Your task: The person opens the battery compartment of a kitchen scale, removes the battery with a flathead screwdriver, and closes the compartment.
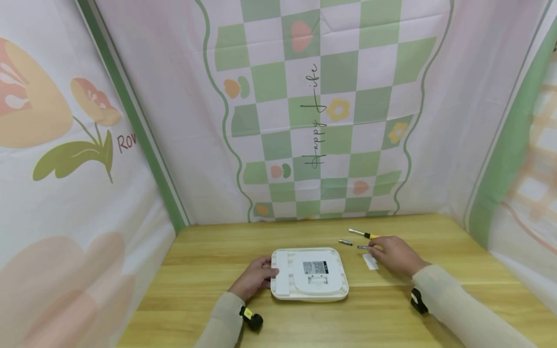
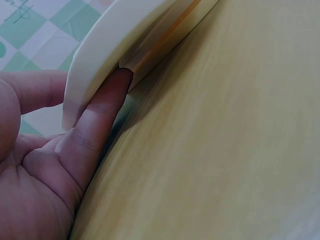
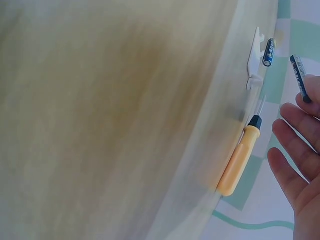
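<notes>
My left hand (image 1: 254,278) grips the left edge of a white, rounded-square device (image 1: 285,285), thumb on top and fingers underneath. The device shows a printed label and a small battery compartment (image 1: 317,280); whether anything lies in that compartment is too small to tell. In the left wrist view, fingers support the rim of the device (image 2: 95,55) just over the table. Between thumb and fingertip, my right hand (image 1: 398,253) pinches a small dark battery (image 3: 299,75), its other fingers spread loosely. Another battery (image 1: 345,242) lies on the table to the left of it.
A yellow-handled screwdriver (image 3: 240,160) lies behind my right hand. Below the held battery, a small white plastic cover (image 1: 371,262) rests on the wooden table (image 1: 196,270). Patterned cloth (image 1: 304,121) hangs along the table's back and sides.
</notes>
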Action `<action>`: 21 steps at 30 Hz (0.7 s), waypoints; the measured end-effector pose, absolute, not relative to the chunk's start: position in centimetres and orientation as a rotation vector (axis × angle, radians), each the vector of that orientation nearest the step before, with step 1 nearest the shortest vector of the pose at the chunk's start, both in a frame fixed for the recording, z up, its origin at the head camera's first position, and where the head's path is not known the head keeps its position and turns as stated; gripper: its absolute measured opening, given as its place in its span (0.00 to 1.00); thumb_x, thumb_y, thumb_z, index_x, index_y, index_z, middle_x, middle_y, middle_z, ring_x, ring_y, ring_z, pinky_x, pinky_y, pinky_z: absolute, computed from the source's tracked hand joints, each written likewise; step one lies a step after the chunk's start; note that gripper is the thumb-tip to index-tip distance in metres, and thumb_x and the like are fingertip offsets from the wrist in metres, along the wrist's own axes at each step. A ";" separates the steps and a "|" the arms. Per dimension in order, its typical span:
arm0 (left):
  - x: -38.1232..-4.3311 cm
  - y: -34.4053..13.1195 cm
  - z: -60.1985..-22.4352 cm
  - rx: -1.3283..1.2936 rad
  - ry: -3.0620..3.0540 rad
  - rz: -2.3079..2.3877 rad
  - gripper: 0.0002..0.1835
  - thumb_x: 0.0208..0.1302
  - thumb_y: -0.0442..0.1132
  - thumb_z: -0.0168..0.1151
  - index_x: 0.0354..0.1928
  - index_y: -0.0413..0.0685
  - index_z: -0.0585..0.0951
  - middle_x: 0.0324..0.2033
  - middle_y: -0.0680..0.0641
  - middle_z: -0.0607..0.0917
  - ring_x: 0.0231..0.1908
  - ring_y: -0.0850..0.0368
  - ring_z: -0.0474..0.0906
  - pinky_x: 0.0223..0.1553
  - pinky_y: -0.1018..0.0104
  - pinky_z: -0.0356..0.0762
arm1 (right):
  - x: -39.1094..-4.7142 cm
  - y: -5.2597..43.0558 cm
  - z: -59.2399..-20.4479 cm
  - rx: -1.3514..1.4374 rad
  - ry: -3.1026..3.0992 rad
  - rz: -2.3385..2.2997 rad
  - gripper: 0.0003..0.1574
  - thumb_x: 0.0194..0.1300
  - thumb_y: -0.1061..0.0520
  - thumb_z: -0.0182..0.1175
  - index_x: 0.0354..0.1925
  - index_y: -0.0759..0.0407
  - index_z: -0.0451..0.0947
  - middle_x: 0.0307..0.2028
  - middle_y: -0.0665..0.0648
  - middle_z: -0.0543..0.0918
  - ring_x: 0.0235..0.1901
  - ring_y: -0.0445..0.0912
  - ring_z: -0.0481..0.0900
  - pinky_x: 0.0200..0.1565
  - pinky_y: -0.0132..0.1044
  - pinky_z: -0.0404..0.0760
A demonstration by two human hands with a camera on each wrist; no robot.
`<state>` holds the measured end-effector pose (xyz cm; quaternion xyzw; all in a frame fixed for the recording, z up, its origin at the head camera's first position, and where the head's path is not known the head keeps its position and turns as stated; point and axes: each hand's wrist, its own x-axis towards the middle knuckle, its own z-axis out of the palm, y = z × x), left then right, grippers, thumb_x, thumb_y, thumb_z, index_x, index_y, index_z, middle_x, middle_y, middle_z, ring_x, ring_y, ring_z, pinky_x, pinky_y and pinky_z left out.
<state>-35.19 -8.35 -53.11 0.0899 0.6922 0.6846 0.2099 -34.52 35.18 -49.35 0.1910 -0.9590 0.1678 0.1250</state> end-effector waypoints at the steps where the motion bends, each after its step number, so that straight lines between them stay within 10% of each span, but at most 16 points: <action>1: -35.2 -8.3 -53.1 0.248 1.926 1.905 0.28 0.67 0.36 0.61 0.66 0.34 0.66 0.46 0.42 0.83 0.42 0.49 0.82 0.39 0.58 0.83 | -34.6 35.2 -49.4 0.555 -2.796 0.484 0.10 0.68 0.52 0.61 0.42 0.55 0.84 0.39 0.53 0.86 0.41 0.55 0.83 0.47 0.57 0.78; 21: -35.2 -8.2 -53.0 0.226 1.934 1.903 0.28 0.67 0.36 0.61 0.65 0.34 0.66 0.45 0.42 0.83 0.42 0.49 0.82 0.39 0.58 0.83 | -35.8 35.7 -49.9 0.592 -2.829 0.449 0.08 0.66 0.53 0.63 0.38 0.54 0.85 0.35 0.50 0.85 0.35 0.49 0.82 0.42 0.53 0.80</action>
